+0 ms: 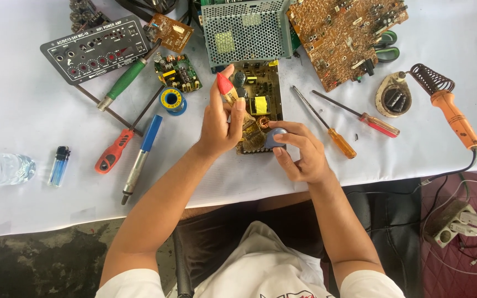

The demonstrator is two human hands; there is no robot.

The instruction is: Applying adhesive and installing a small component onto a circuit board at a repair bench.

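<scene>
My left hand [221, 126] grips a small paint brush [232, 95] with a red-tipped wooden handle, its bristles down on a power supply circuit board [260, 96] in front of me. My right hand [298, 152] rests at the board's near right corner, thumb and fingers pinching a small round grey-blue part [276, 137]. The board carries a yellow transformer, a copper coil and dark capacitors. A perforated metal cover [245, 30] lies just behind it.
On the white cloth: a black amplifier panel [92, 47], a green-handled tool [123, 81], solder spool [172, 100], red and blue tools [139, 154], two screwdrivers [332, 132], a brown circuit board [343, 33], an orange soldering iron [454, 116], a lighter [59, 165], a water bottle [1, 168]. Power strip [459, 223] on the floor.
</scene>
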